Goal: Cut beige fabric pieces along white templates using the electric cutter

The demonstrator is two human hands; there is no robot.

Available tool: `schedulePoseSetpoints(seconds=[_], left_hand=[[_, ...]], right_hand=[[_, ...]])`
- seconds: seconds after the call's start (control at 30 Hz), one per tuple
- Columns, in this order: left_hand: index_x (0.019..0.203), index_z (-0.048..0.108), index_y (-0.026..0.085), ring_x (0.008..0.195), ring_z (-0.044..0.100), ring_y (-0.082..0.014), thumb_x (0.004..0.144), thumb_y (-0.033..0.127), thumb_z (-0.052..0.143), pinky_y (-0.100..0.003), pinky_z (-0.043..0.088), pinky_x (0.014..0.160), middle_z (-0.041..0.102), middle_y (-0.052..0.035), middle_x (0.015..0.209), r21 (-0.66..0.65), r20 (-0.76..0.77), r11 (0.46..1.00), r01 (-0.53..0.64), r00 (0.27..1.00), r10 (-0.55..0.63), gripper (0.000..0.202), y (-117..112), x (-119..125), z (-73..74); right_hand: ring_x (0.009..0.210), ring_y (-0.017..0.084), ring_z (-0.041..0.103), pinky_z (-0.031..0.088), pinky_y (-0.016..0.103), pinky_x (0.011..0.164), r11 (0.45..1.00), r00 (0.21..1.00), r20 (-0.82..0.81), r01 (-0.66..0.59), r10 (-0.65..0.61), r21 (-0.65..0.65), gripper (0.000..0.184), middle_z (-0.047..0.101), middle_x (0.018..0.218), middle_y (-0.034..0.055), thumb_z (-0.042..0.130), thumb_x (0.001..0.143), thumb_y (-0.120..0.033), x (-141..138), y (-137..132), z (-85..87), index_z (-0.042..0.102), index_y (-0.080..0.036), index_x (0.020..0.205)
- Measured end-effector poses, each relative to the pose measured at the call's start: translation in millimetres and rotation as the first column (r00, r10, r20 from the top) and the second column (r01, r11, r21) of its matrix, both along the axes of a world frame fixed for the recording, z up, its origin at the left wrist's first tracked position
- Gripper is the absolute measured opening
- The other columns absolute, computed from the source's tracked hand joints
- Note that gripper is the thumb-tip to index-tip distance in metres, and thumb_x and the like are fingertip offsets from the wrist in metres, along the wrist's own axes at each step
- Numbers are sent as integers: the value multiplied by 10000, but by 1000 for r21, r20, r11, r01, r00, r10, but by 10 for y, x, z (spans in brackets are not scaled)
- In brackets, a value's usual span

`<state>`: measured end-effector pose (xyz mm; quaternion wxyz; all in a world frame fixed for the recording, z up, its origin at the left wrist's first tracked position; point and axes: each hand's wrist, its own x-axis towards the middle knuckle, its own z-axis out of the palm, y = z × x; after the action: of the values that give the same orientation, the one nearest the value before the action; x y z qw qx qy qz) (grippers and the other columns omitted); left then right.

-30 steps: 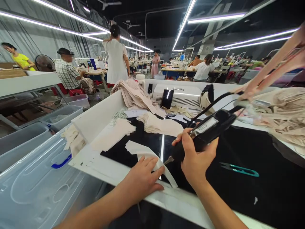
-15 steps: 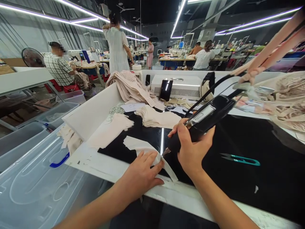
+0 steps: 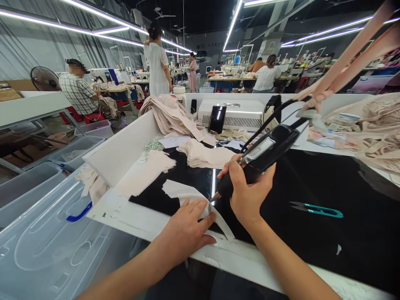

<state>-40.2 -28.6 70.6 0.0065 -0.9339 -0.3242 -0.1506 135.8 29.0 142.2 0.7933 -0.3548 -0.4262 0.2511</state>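
Note:
My right hand [image 3: 251, 196] is wrapped around a black corded hand tool [image 3: 265, 143] with a tapered metal tip, which slants down to the left. The tip meets the curved edge of a pale cut fabric piece [image 3: 178, 189], close to my left fingertips. Flat on that piece lies my left hand [image 3: 187, 225], palm down with its fingers stretched out and holding nothing. Beneath is a glossy black work surface [image 3: 312, 179]. Pink fabric strips [image 3: 346, 71] run from the tool's cord end up to the upper right.
Teal thread snips [image 3: 318, 209] lie right of my right hand. Behind are stacked fabric pieces [image 3: 206, 154], a phone [image 3: 217, 118] and a white vented box [image 3: 243, 112]. A low white wall [image 3: 121, 150] and plastic bins [image 3: 40, 250] flank the left. People work at sewing machines beyond.
My right hand and the tool have shifted slightly left, the tip moving a little up along the fabric edge. My left hand stays nearly in place. The standing person's position has changed slightly.

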Motion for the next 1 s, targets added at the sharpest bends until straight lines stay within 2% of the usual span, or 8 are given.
schedulePoseSetpoints(seconds=[0.3,0.47,0.6,0.67,0.73,0.8,0.93,1.0], left_hand=[[1528,670,168,1502,697,-442,1034,480,915,-647,610,1243,683,-279,1609,-33,8,999,-16,1000,17,633,-10,8,-20],[1562,652,206,1473,717,-444,940,577,983,-628,613,1255,694,-259,1608,14,29,999,-33,999,32,796,11,-10,-220],[1543,653,207,1429,739,-461,905,617,997,-633,637,1224,706,-267,1581,60,31,998,-11,999,10,833,124,-35,-430],[1535,661,198,1407,745,-478,903,639,991,-648,643,1207,705,-277,1573,70,27,998,3,1000,-5,839,187,-45,-482],[1559,659,204,1404,743,-473,921,647,974,-636,644,1205,703,-268,1579,39,29,999,3,1000,-4,839,224,-55,-460],[1601,642,218,1397,752,-421,994,585,926,-560,650,1209,718,-230,1578,-42,52,999,-19,998,21,764,229,-69,-368],[1556,675,247,1342,794,-273,1143,311,705,-362,661,1166,779,-115,1542,-169,155,983,-69,983,96,419,230,-121,-119],[1498,707,244,1341,798,-235,1134,164,601,-329,647,1174,796,-85,1526,-153,165,986,-62,982,87,387,279,-167,-28]], right_hand=[[573,177,669,628,374,569,1000,1000,-5,-3,3,-9,505,716,858,-74,896,854,-336,-20,19,-44,514,-318,1184],[555,158,673,603,318,550,1000,1000,3,6,-6,-5,454,735,838,-74,899,866,-335,-17,38,-89,551,-289,1153],[554,157,677,607,303,573,999,999,28,28,-28,-16,378,745,799,-57,898,875,-359,-16,61,-120,584,-272,1066],[554,160,681,608,297,573,999,999,31,20,-19,-31,381,743,784,-52,913,866,-393,-6,73,-129,594,-267,1031],[556,165,687,609,295,568,998,999,33,18,-16,-55,396,748,781,-41,929,856,-432,17,81,-135,607,-261,1010],[570,177,700,619,307,573,996,999,31,18,-16,-85,428,758,797,-27,948,847,-472,55,79,-137,615,-257,1009],[592,206,722,630,347,599,993,1000,31,8,-4,-118,494,763,841,-12,979,837,-528,168,43,-149,608,-263,1026],[587,205,711,622,354,613,994,999,37,22,-18,-110,493,756,829,-13,981,844,-537,237,20,-168,609,-264,1017]])
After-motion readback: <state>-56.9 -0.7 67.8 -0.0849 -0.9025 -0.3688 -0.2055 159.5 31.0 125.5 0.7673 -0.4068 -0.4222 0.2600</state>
